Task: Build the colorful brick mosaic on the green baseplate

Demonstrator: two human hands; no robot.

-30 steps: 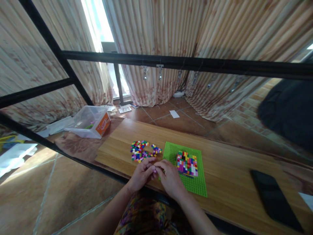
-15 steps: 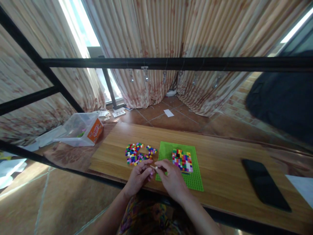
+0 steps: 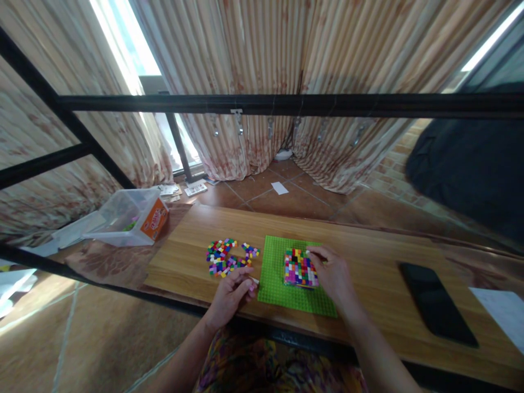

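Note:
On the green baseplate [image 3: 272, 273] stands a block of small multicoloured toy bricks [image 3: 301, 270], several layers high. My right hand [image 3: 333, 275] reaches over its far right corner, thumb and forefinger pinched on a small white brick [image 3: 308, 252]. Whether that brick touches the stack I cannot tell. My left hand [image 3: 230, 296] is closed just left of the baseplate's near edge. Between its fingers are a small pale piece [image 3: 255, 280] and something pinkish, too small to make out fully. Just beyond that hand, loose bricks [image 3: 221, 251] of many colours lie spread on the wooden table.
A black phone-like slab [image 3: 436, 303] lies on the table [image 3: 368, 256] at the right, with a white paper [image 3: 497, 311] beside it. Left of the table sits a clear plastic bin [image 3: 123, 218] with an orange label. A black metal bar [image 3: 262, 103] crosses beyond the table, before curtains.
My right hand has moved from beside my left hand rightward and away from me, to the brick stack's far right corner. My left hand has stayed nearly in place. The view has shifted slightly.

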